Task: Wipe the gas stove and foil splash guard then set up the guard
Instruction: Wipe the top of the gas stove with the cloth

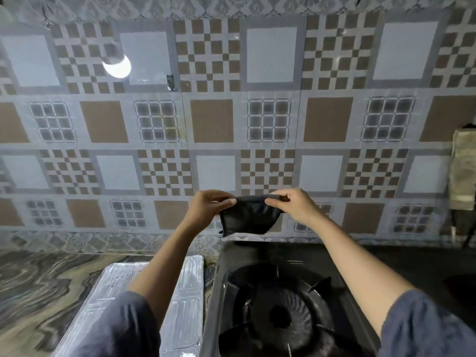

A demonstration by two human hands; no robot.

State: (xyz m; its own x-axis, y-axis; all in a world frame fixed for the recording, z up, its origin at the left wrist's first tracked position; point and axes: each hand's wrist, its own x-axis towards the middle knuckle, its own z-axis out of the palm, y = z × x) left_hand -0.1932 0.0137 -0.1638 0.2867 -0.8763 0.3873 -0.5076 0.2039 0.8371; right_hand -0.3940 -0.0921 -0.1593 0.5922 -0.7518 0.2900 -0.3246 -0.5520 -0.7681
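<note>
The gas stove (280, 313) stands nearest, low in the view, with the foil splash guard (185, 300) lying flat just beside it on the marbled worktop (46, 279). Above the stove, the left hand (210, 206) and the right hand (293, 204) each pinch one upper corner of a dark cloth (248, 217), which hangs between them before the tiled wall (211, 119).
</note>
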